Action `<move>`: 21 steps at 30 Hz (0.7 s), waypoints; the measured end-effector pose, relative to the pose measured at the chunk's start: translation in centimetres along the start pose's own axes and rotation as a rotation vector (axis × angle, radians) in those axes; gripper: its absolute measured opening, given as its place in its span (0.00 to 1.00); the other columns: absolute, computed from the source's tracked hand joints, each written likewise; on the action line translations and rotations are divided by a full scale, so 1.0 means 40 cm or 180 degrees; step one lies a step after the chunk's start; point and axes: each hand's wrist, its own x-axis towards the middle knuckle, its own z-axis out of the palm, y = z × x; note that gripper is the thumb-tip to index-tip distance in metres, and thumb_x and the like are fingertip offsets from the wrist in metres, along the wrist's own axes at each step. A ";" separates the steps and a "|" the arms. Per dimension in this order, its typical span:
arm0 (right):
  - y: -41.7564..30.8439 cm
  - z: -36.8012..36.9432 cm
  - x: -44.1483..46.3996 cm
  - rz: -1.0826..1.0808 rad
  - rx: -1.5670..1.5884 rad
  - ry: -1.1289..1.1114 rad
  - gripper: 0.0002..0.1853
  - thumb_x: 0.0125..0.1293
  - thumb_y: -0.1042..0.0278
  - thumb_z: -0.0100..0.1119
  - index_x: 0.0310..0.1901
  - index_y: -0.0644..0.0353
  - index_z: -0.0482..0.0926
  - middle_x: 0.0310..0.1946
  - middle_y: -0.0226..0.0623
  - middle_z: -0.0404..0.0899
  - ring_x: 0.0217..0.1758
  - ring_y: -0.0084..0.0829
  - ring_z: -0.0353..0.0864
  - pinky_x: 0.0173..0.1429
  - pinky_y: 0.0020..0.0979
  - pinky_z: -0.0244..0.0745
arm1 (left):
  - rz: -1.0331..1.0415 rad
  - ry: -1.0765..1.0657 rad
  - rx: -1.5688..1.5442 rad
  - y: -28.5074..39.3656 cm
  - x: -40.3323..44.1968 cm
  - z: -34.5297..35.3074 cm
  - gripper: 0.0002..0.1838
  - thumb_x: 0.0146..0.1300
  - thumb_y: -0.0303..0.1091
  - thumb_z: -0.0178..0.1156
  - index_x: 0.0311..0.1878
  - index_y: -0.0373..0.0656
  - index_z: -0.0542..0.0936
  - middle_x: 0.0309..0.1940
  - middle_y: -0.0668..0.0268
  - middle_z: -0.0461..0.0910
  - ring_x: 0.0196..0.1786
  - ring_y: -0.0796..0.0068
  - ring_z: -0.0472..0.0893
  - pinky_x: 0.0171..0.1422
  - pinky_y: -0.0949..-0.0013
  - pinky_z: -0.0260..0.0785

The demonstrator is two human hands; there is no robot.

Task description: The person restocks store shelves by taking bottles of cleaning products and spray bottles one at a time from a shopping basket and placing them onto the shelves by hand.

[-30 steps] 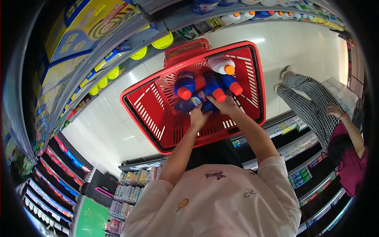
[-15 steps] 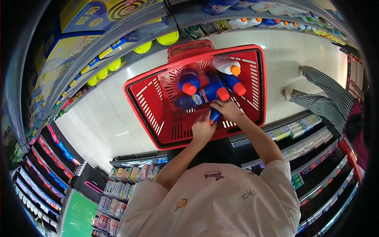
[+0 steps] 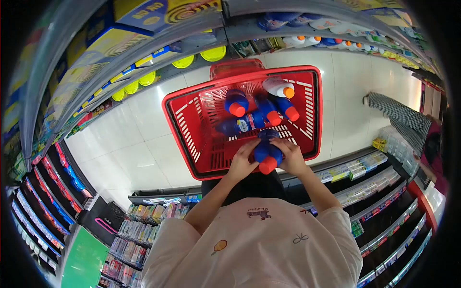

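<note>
My left hand [image 3: 244, 162] and my right hand [image 3: 292, 157] grip a blue bottle [image 3: 267, 149] from either side. Its red cap points toward my body. The bottle is over the near side of a red shopping basket [image 3: 204, 164]. Deeper in the basket are several more blue bottles with red caps. One blue bottle [image 3: 236, 100] is at the left, and another with a white label [image 3: 234, 126] lies on its side. At the back right sits a white bottle [image 3: 275, 87] with an orange cap.
Shelves with yellow boxes [image 3: 144, 17] and yellow-lidded tubs [image 3: 213, 54] run along the far left. Racks of small packets [image 3: 139, 230] stand near my left side. Low shelves [image 3: 365, 197] lie to my right. Another person's checked trousers [image 3: 401, 113] show at the right.
The blue bottle has come nearer my body, and much more of it shows. My hands have spread to its two sides. The person at the right has shifted slightly.
</note>
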 end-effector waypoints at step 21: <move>-0.918 0.222 0.168 -0.2652 -0.0022 -0.0247 0.31 0.35 0.66 0.75 0.47 0.63 0.79 0.44 0.41 0.83 0.46 0.39 0.84 0.52 0.35 0.80 | 0.1826 0.1531 -0.0622 0.207 -0.523 -0.623 0.32 0.46 0.30 0.72 0.57 0.35 0.73 0.58 0.49 0.74 0.63 0.57 0.74 0.67 0.59 0.65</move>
